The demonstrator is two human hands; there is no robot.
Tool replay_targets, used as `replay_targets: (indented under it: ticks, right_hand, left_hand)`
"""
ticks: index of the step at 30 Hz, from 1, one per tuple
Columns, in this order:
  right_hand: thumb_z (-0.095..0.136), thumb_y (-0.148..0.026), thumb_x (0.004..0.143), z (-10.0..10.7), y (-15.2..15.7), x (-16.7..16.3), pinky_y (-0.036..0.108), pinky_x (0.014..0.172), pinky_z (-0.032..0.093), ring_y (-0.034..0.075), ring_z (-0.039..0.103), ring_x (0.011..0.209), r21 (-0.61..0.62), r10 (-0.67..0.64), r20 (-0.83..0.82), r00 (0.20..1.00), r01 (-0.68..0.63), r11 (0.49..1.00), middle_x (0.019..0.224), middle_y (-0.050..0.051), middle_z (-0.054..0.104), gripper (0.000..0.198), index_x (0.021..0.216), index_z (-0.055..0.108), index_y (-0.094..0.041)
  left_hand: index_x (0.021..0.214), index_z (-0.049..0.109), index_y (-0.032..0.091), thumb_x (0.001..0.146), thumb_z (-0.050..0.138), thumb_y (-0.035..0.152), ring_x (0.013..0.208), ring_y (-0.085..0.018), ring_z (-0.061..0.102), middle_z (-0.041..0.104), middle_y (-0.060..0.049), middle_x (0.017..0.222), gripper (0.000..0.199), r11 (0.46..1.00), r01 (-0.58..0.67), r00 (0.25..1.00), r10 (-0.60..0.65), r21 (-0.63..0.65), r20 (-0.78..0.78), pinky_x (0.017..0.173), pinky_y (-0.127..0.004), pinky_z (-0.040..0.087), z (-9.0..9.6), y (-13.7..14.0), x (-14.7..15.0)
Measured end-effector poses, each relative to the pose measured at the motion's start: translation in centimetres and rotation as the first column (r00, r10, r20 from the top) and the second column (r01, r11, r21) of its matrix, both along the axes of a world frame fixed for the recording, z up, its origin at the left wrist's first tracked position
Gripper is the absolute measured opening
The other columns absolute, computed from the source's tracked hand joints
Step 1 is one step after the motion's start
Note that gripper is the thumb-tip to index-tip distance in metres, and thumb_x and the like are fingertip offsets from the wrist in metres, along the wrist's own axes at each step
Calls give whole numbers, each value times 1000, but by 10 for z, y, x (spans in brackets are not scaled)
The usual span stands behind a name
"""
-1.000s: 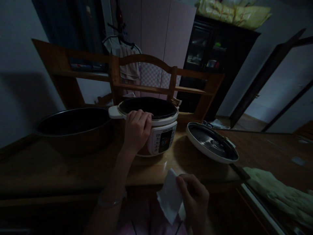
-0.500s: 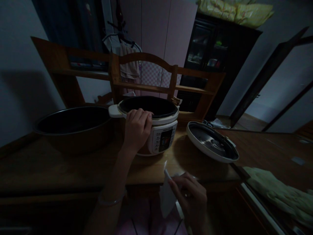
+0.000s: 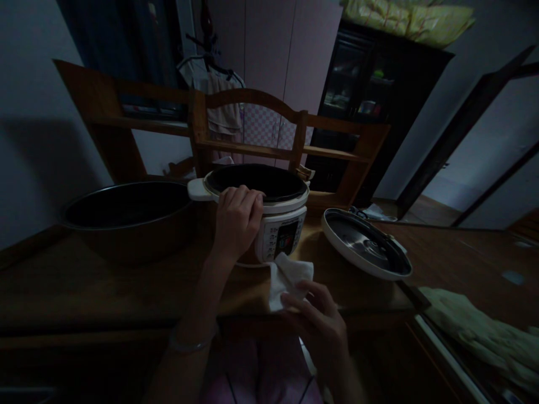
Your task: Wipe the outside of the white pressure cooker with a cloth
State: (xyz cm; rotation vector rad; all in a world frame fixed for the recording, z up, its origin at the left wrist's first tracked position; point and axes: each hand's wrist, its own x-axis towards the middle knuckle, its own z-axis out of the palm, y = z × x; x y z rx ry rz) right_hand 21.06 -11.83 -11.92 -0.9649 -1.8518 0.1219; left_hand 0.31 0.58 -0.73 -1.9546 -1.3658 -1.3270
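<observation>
An electric pressure cooker [image 3: 281, 224], white and brown with a dark control panel, stands lidless on the wooden desk [image 3: 168, 294]. My left hand [image 3: 239, 221] is closed over its near rim, fingertips curled inside the dark opening. In front of the cooker my right hand [image 3: 318, 314] pinches a folded white tissue [image 3: 286, 278] between thumb and fingers. The tissue's upper edge overlaps the cooker's base in view; whether they touch, I cannot tell. The cooker's round lid [image 3: 366, 247] lies to the right with its metal inner side up.
A large wide dark pot [image 3: 130, 230] stands left of the cooker. Behind runs the desk's low wooden shelf rack [image 3: 248, 147]. A pale crumpled cloth [image 3: 475, 325] lies at the lower right, beyond the desk's right edge. Wardrobes stand farther back.
My right hand has lifted the tissue up and forward toward the cooker's base, and the tissue now shows broader and folded. My left hand stays on the rim.
</observation>
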Motion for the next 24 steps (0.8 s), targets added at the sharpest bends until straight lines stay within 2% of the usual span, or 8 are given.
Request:
replay_targets:
  ticks: [4,7,9,12,16,19,22,24]
  right_hand:
    - [57,-9,93,-3,2,-3,27,93,58,18,65,110,-46,7,31,999,-5,999,121,10,57,42,131,64,-26]
    - [46,-2,93,-7,3,0,26,90,59,17,66,108,-4,-7,60,998,7,1000,118,10,58,54,139,57,-27]
    - [44,0,91,-11,4,4,25,87,59,17,66,107,24,-5,58,998,4,1000,116,10,59,52,131,64,-27]
    - [44,0,90,-18,4,9,26,83,60,18,67,108,4,-6,16,1000,6,1000,121,10,56,42,104,74,-24]
    - [44,0,88,-19,4,10,26,78,60,20,67,110,-48,3,-1,1000,-3,999,132,11,53,34,88,71,-22]
    - [45,0,84,-11,3,8,28,81,58,21,64,114,-65,-18,-22,1000,17,998,136,10,51,32,85,68,-22]
    - [47,-2,79,6,4,7,33,86,55,24,59,118,-95,-111,-41,993,107,990,134,10,51,27,84,64,-22]
    - [51,-6,80,21,9,10,38,91,53,26,57,120,-102,-173,-27,985,169,980,134,11,52,20,84,62,-22]
  left_hand:
    - [103,64,22,103,31,30,95,-23,52,60,-6,95,35,1000,0,1000,0,-5,2,98,-42,37,0,0,0]
    - [103,64,22,103,31,30,96,-23,52,60,-6,94,35,1000,-2,1000,2,-14,0,99,-42,37,1,-1,0]
    - [103,65,22,103,31,30,96,-23,52,60,-6,94,35,1000,2,1000,-2,-16,6,98,-42,37,1,-2,0]
    - [103,64,22,103,30,30,95,-23,52,60,-6,94,35,1000,6,1000,-6,-25,12,98,-42,37,2,-2,0]
    - [103,64,22,103,30,30,95,-23,52,60,-6,94,35,1000,9,1000,-8,-23,18,98,-42,37,2,-2,0]
    - [103,65,22,103,30,30,95,-23,52,60,-6,94,35,1000,11,1000,-11,-25,14,97,-42,37,2,-2,0]
    - [104,65,21,103,31,30,96,-23,52,61,-6,95,35,1000,12,1000,-12,-28,9,98,-42,37,2,-2,0]
    - [104,65,21,103,30,30,97,-23,52,61,-6,95,35,1000,6,1000,-5,-28,5,98,-42,37,2,-2,0]
